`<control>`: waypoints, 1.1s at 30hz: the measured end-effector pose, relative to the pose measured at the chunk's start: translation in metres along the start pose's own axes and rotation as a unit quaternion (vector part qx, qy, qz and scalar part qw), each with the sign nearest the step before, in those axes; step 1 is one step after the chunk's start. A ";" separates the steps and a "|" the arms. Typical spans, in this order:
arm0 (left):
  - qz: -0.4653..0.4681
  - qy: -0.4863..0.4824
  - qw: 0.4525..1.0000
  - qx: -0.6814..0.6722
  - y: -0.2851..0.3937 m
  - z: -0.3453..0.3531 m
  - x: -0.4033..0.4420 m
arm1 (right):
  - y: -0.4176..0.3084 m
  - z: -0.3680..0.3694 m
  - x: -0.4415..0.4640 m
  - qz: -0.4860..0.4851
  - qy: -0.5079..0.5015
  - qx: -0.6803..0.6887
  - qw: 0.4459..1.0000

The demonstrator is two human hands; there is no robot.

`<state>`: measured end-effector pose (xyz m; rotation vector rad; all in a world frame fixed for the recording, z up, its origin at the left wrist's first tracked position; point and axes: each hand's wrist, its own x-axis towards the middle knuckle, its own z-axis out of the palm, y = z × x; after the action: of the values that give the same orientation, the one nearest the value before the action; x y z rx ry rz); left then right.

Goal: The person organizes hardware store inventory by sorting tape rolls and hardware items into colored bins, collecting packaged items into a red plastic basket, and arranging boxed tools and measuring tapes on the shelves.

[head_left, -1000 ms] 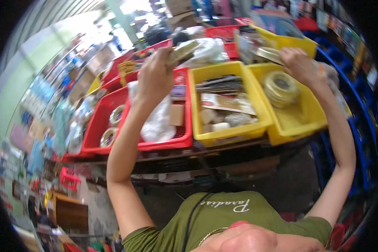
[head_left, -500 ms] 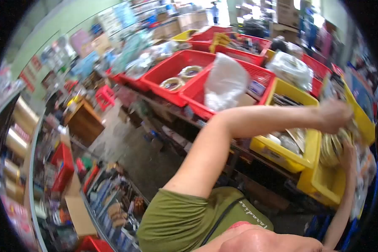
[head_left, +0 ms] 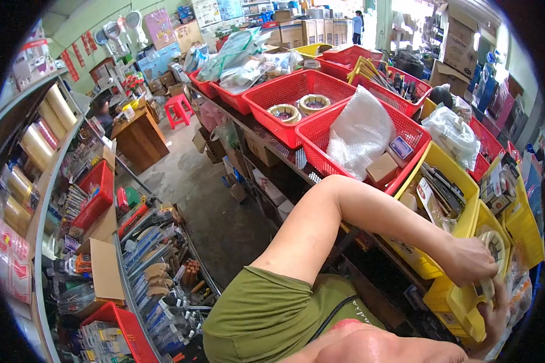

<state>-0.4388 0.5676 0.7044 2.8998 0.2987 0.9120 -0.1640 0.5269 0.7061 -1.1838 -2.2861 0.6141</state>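
My left hand [head_left: 468,261] reaches across to the right, its fingers closed over a cream tape roll [head_left: 484,289] at the near yellow bin. My right hand [head_left: 495,310] is just below, its fingers curled against that same roll from the other side; part of the grip is hidden. Another cream tape roll [head_left: 495,247] shows beyond my left knuckles. The near yellow bin [head_left: 445,302] lies beneath both hands.
A yellow bin of tools [head_left: 399,245] sits beside my left forearm. Red baskets hold bubble wrap [head_left: 360,130] and tape rolls [head_left: 315,103]. Packed shelves [head_left: 48,181] line the left, beyond a floor aisle [head_left: 206,175]. A person [head_left: 357,27] stands far back.
My left hand has come down from above the bins to meet my right hand at a tape roll. My right hand has drawn nearer to me. The view has shifted and is sharper.
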 end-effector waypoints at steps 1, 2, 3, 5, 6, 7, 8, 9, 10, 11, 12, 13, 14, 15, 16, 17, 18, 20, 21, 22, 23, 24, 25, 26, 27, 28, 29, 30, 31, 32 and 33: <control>0.027 0.006 1.000 0.008 0.003 0.000 -0.002 | -0.007 0.001 -0.006 -0.026 -0.023 -0.013 0.999; 0.026 0.005 1.000 0.008 0.004 0.004 -0.001 | -0.018 0.003 -0.012 -0.053 -0.045 -0.024 0.997; 0.049 0.016 0.999 0.000 0.004 0.009 0.001 | -0.030 0.008 -0.020 0.000 -0.006 -0.083 0.996; 0.057 0.009 0.998 -0.033 0.004 0.020 0.009 | -0.039 0.017 -0.035 0.073 0.101 -0.085 0.989; 0.060 0.009 0.998 -0.033 0.006 0.024 0.013 | -0.038 0.012 -0.043 0.073 0.103 -0.086 0.988; 0.035 -0.023 0.997 -0.061 0.008 0.025 0.016 | -0.039 0.001 -0.052 0.056 0.098 -0.107 0.988; 0.009 -0.056 0.995 -0.088 0.010 0.028 0.018 | -0.039 -0.004 -0.058 0.037 0.093 -0.127 0.987; 0.020 -0.050 0.997 -0.057 0.009 0.035 0.018 | -0.038 -0.003 -0.061 0.196 0.140 -0.015 0.970; 0.022 -0.052 0.997 -0.054 0.004 0.042 0.017 | -0.053 0.000 -0.054 0.194 0.143 -0.014 0.970; 0.035 -0.074 0.997 -0.013 -0.002 0.048 0.015 | -0.072 0.002 -0.045 0.170 0.054 -0.218 0.960; 0.048 -0.095 0.994 0.029 -0.008 0.053 0.014 | -0.085 0.004 -0.039 0.139 -0.036 -0.412 0.900; -0.011 -0.131 0.991 -0.021 -0.012 0.056 0.013 | -0.081 0.011 -0.034 0.184 -0.030 -0.340 0.922; -0.008 -0.130 0.991 -0.017 -0.015 0.053 0.011 | -0.082 0.014 -0.029 0.183 -0.025 -0.343 0.921; -0.008 -0.109 0.994 -0.011 -0.017 0.049 0.009 | -0.085 0.016 -0.024 0.214 -0.043 -0.341 0.914; -0.007 -0.088 0.996 -0.007 -0.018 0.043 0.008 | -0.087 0.017 -0.018 0.247 -0.061 -0.338 0.906; -0.003 -0.085 0.996 -0.006 -0.018 0.035 0.006 | -0.100 0.021 -0.007 0.308 -0.085 -0.349 0.881; 0.012 -0.061 0.998 0.005 -0.019 0.026 0.001 | -0.087 0.025 -0.008 0.309 -0.083 -0.353 0.879; 0.027 -0.032 0.999 0.018 -0.017 0.002 -0.010 | -0.032 0.031 -0.015 0.211 0.018 -0.302 0.929; 0.029 -0.024 0.998 0.044 -0.014 -0.011 -0.016 | -0.008 0.034 -0.017 0.172 0.068 -0.299 0.936; 0.031 -0.017 0.997 0.071 -0.013 -0.024 -0.024 | -0.014 0.035 -0.013 0.168 0.067 -0.301 0.936; 0.030 -0.015 0.997 0.074 -0.014 -0.034 -0.032 | -0.026 0.038 -0.010 0.168 0.044 -0.291 0.941; 0.023 -0.019 0.996 0.084 -0.015 -0.043 -0.039 | -0.034 0.039 -0.007 0.169 0.022 -0.282 0.944; 0.017 -0.022 0.995 0.094 -0.015 -0.053 -0.047 | -0.023 0.035 -0.008 0.126 0.001 -0.261 0.957; 0.017 -0.020 0.995 0.097 -0.016 -0.065 -0.056 | -0.013 0.032 -0.009 0.124 0.002 -0.264 0.957; 0.017 -0.003 0.994 0.109 -0.016 -0.078 -0.067 | -0.011 0.031 -0.007 0.133 -0.022 -0.241 0.961; 0.016 0.014 0.992 0.121 -0.018 -0.086 -0.076 | -0.011 0.029 -0.005 0.141 -0.045 -0.219 0.965; 0.011 0.030 0.992 0.122 -0.023 -0.092 -0.084 | -0.016 0.028 -0.001 0.150 -0.070 -0.196 0.967; 0.011 0.032 0.992 0.124 -0.026 -0.098 -0.091 | -0.021 0.026 0.002 0.159 -0.094 -0.173 0.967; -0.019 0.021 0.993 0.115 -0.031 -0.105 -0.101 | -0.025 0.025 0.005 0.169 -0.118 -0.149 0.967; -0.048 0.009 0.993 0.106 -0.034 -0.115 -0.110 | -0.025 0.023 0.008 0.179 -0.141 -0.125 0.966; -0.066 0.002 0.993 0.097 -0.037 -0.124 -0.119 | -0.026 0.020 0.012 0.211 -0.167 -0.161 0.949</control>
<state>-0.6115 0.5814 0.7340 3.0056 0.6039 0.9147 -0.1980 0.5200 0.7078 -1.8857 -2.4916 0.6469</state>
